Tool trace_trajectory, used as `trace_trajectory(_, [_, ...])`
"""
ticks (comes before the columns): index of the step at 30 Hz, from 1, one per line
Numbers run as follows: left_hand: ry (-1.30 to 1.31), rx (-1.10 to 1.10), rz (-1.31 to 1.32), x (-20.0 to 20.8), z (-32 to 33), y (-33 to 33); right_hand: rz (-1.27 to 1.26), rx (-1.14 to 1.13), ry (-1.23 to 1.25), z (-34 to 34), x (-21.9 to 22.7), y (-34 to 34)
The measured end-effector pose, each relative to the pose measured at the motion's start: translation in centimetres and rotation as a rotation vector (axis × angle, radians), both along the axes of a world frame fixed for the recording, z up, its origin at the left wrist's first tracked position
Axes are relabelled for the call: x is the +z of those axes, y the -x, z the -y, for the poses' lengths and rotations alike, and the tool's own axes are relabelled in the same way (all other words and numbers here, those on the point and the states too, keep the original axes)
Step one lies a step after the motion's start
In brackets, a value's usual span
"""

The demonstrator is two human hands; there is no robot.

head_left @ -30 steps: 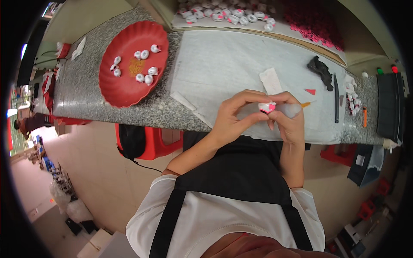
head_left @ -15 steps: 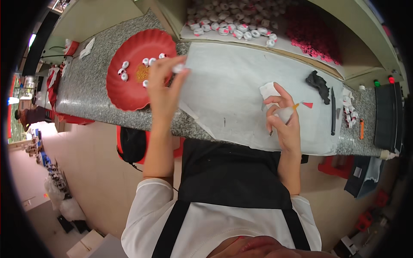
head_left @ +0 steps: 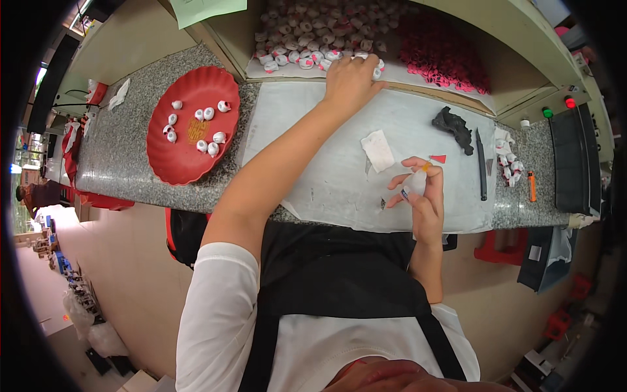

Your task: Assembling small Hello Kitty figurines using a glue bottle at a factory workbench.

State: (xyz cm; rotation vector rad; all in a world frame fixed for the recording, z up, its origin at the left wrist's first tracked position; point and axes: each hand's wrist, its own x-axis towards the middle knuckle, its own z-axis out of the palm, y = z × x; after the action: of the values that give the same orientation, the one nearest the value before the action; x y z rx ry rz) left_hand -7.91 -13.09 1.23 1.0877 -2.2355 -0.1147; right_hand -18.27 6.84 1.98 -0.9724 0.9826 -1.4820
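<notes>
My left hand (head_left: 353, 81) reaches to the front edge of a pile of small white rounded pieces with pink marks (head_left: 304, 39) in the open shelf. Its fingers are curled down over the front pieces; the fingertips and anything between them are hidden. Over the right part of the white paper sheet (head_left: 326, 176), my right hand (head_left: 424, 196) is closed around a small translucent bottle (head_left: 418, 183) with a yellow-orange nozzle, some fingers extended. A small red triangular bit (head_left: 438, 159) shows beside the nozzle. Left of it lies a folded white pad (head_left: 378, 151).
A red scalloped plate (head_left: 163, 147) at left holds several white pieces. Pink bits (head_left: 444, 55) fill the shelf's right side. On the sheet lie a crumpled black cloth (head_left: 452, 127) and a black pen-like tool (head_left: 481, 163). An orange lighter-like stick (head_left: 531, 186) and a black bin (head_left: 577, 163) stand right.
My left hand has gone from beside the red plate, where it held a white piece, up and right to the shelf pile. My right hand keeps the bottle. The view has shifted slightly.
</notes>
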Motion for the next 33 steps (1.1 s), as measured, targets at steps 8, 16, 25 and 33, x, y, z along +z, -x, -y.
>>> trace_trajectory(8, [-0.560, -0.296, -0.528, 2.0, -4.4, -2.5, -0.085, -0.206, 0.055, -0.6, 0.9, 1.0])
trace_trajectory(16, [-1.137, -0.396, -1.281, 1.9, -13.0, -5.4, 0.330, -0.357, 0.192, 0.1, 2.1, 0.8])
trace_trajectory(25, [-1.061, -0.403, -1.397, 0.9, -14.8, -5.8, -0.241, -0.494, 0.461, -0.6, 1.8, -1.5])
trace_trajectory(33, [-1.088, -0.389, -1.409, 1.0, -15.1, -6.3, -0.460, -0.393, 0.581, -0.6, 2.0, -2.6])
